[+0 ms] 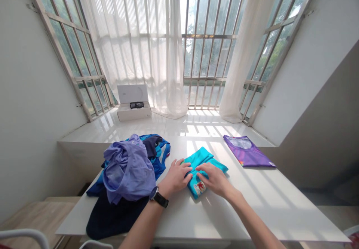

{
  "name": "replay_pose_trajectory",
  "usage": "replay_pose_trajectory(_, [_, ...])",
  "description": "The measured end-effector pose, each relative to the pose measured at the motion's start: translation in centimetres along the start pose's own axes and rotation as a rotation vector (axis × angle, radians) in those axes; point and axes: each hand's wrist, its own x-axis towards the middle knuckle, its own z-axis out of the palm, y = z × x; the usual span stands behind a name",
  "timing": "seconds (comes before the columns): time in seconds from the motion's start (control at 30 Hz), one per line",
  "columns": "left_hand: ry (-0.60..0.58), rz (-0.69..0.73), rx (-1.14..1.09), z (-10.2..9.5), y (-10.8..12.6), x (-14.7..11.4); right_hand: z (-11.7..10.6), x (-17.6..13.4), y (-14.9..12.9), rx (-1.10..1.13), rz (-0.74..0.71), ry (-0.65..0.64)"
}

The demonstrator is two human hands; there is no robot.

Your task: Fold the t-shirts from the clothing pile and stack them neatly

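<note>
A turquoise garment [206, 163], folded into a narrow shape, lies on the white table in front of me. It carries a pale patch with a red star-like figure [201, 186] at its near end. My left hand [178, 176], with a dark watch [158, 197] on its wrist, rests on the garment's left edge, fingers stretched out. From the right, my right hand [214, 178] touches the top of the cloth, its fingers bent and the thumb apart from them. Parts of the garment beneath both hands are hidden.
Left of my hands is a loose pile of clothes with a lavender garment [130, 170] on top, over blue and black pieces. A flat purple packet or folded garment [251, 152] lies at the right. An open white box [134, 112] with dark glasses stands on the sill.
</note>
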Motion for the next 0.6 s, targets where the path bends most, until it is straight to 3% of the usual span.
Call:
replay_pose_trajectory(0.13, [-0.026, 0.008, -0.013, 0.1, -0.6, 0.1, -0.2, 1.9, 2.3, -0.04, -0.102, -0.128])
replay_pose_trajectory(0.23, [-0.011, -0.017, -0.026, 0.0, -1.3, 0.2, 0.5, 2.5, 2.3, -0.072, -0.127, -0.17])
replay_pose_trajectory(0.43, [0.056, -0.073, -0.014, 0.0, -2.7, 0.5, 2.2, 2.6, 0.3, -0.242, -0.052, -0.133])
replay_pose_trajectory(0.6, [0.059, -0.111, 0.018, -0.2, -2.6, 0.8, 3.0, 2.4, -0.1, -0.31, -0.091, -0.065])
